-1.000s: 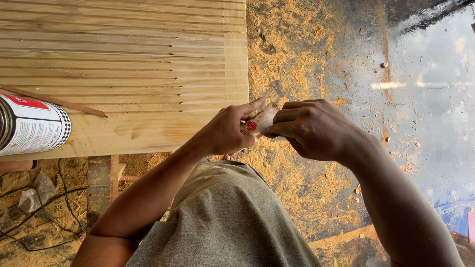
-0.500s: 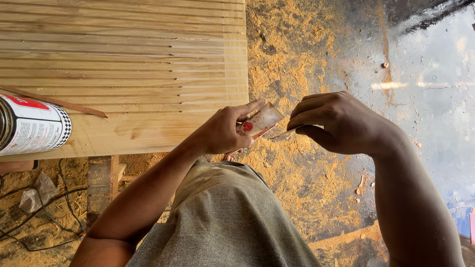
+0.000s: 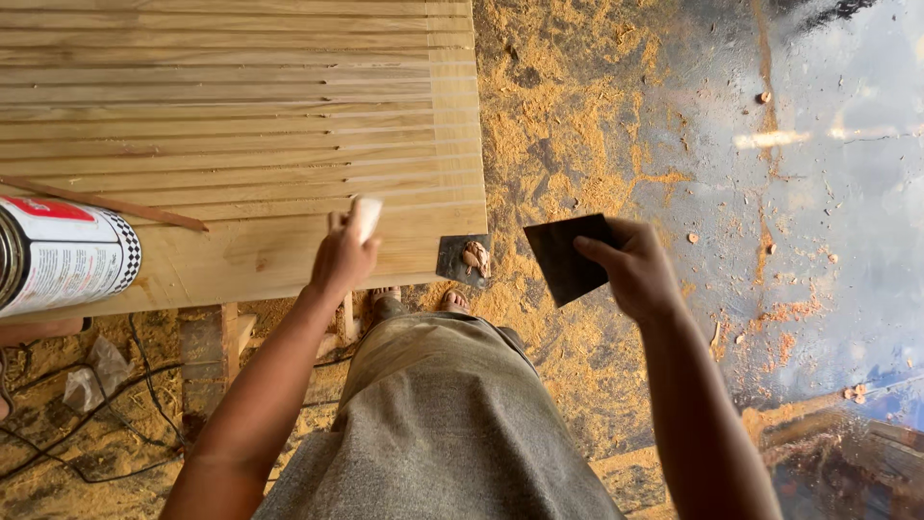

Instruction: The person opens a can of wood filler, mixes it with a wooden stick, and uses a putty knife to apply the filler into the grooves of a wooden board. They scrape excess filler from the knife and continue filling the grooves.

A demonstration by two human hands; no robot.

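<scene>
A white and red can [image 3: 63, 252] is seen lying at the left edge of the grooved wooden panel [image 3: 241, 106]. Near the panel's front edge, a small white object [image 3: 367, 218] is gripped in the closed fingers of the left hand [image 3: 342, 258]. A small metal scraper [image 3: 464, 259] is rested at the panel's corner. Off the edge, over open sawdust-strewn floor [image 3: 568, 125], a dark flat sheet [image 3: 570, 254] is pinched by the right hand [image 3: 635, 270].

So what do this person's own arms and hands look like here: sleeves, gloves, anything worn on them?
Both arms are bare from the elbow down, with no sleeves in view. The left hand and right hand wear no gloves, and no watch, ring or band shows on either wrist. Below the arms the person wears a plain grey-olive garment.
</scene>
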